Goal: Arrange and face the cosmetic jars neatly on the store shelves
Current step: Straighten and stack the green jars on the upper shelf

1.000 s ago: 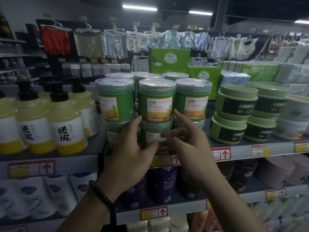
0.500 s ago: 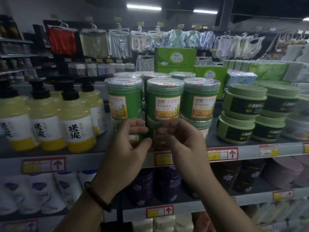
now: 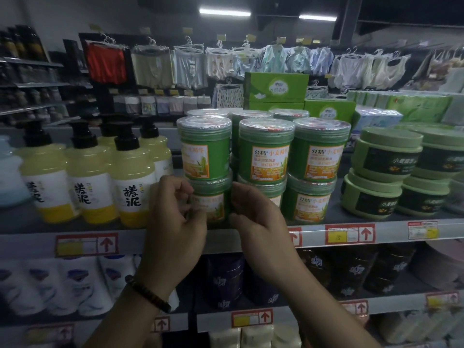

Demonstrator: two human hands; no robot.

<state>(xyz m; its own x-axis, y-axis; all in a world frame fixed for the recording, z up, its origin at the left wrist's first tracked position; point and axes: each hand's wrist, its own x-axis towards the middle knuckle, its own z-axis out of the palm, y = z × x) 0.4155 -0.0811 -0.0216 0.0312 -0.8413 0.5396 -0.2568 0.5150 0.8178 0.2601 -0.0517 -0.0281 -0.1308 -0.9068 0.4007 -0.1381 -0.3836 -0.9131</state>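
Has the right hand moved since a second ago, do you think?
Yes: the right hand has shifted left along the shelf, from the middle lower jar to the left lower jar.

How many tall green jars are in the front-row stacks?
6: top-left jar, top-middle jar, top-right jar; bottom-left jar gripped by left hand and right hand, bottom-middle jar partly behind the right hand, bottom-right jar. More stand behind, partly hidden.

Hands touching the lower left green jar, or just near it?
Touching. Head view: the left hand curls fingers over the left edge of the jar, and the right hand pinches its right side; no gap shows.
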